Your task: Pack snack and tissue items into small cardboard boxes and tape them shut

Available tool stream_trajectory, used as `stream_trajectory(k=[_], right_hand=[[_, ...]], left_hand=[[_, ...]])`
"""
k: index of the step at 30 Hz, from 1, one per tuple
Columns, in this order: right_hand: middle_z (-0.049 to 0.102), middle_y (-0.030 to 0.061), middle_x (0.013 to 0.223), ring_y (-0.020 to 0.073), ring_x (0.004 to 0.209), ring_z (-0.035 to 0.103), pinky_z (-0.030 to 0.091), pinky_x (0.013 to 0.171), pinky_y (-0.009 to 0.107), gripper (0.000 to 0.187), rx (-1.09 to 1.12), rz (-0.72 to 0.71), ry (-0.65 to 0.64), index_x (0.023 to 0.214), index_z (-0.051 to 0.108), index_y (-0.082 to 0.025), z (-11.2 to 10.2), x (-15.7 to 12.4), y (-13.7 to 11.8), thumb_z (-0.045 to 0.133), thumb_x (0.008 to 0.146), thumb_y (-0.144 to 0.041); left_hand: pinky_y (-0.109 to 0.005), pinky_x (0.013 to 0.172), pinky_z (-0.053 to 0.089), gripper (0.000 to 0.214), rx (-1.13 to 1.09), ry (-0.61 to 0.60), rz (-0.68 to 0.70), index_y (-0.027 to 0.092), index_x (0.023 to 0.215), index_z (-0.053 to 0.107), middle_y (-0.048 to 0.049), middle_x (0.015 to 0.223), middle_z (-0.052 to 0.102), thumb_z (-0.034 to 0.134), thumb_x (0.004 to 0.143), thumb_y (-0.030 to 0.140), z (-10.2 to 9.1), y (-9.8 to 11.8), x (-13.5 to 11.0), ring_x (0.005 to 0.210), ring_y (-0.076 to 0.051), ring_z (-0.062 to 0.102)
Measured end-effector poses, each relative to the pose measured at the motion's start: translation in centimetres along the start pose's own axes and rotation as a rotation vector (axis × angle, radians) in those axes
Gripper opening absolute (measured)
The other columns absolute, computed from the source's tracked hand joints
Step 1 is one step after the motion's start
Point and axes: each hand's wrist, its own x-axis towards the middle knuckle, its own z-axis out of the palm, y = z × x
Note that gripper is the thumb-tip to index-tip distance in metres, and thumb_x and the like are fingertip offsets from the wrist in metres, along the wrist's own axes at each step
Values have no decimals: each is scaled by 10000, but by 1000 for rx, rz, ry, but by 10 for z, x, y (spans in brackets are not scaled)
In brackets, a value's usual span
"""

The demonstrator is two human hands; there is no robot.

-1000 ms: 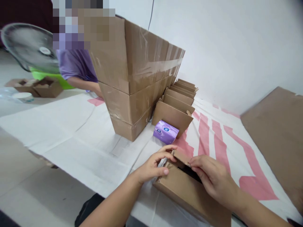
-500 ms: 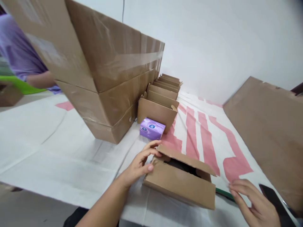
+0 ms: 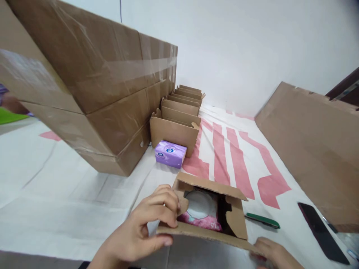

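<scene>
A small cardboard box (image 3: pixel 207 233) lies before me with its top flaps apart. Inside it are a round white lid-like piece (image 3: pixel 199 204) and a pink patterned surface (image 3: pixel 200 221) with a printed number. My left hand (image 3: pixel 150 222) grips the box's left end, fingers over the side flap and the thumb by the front flap's corner. At the right end of that front flap, my right hand (image 3: pixel 273 254) is closed on the corner, partly cut off by the frame's bottom edge. A slim green object (image 3: pixel 263 220) lies just right of the box.
A purple tissue pack (image 3: pixel 170 154) sits before a row of open cardboard boxes (image 3: pixel 175 130). Large taped cartons (image 3: pixel 120 108) are stacked at left. On the right are a black phone (image 3: pixel 322 231) and a big cardboard panel (image 3: pixel 311 157). Another person's arm (image 3: pixel 14 104) shows far left.
The front flap has swung open toward me, baring the contents. My right hand has moved from beside the green object to the flap's corner. My left hand has closed on the box's left side.
</scene>
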Motion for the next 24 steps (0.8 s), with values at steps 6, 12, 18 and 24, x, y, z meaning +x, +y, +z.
stream_trajectory(k=[6,12,18,24], right_hand=[[725,64,920,196,870,705,576,768,262,144,-184,-368,554,1048,659,-211,-59,26,-33,592,923,-235],[707,97,1242,256,1270,580,489,1069,385,599,-355,-677,162,1335,579,-199,-82,63,-89,483,927,-627],[717,109,1173,256,1253,578,396,1134,422,548,-471,-693,224,1186,664,-188,-81,74,-88,487,922,-634],[728,75,910,215,938,664,439,1016,379,196,-519,-643,550,1012,709,-157,-84,57,-73,644,909,-310]], left_hand=[[-473,1202,187,202,251,-211,-59,228,944,569,-11,951,732,662,821,357,8,10,4,1103,-246,660],[-484,1244,-39,429,452,-336,9,217,1194,592,-46,1155,741,629,823,428,2,14,4,1327,-302,529],[-499,1233,17,434,578,-256,72,234,1183,627,-46,1153,725,603,823,475,7,11,-8,1339,-306,492],[-531,1056,390,233,778,189,169,202,1005,705,-112,1073,602,613,810,291,11,2,-18,1200,-330,520]])
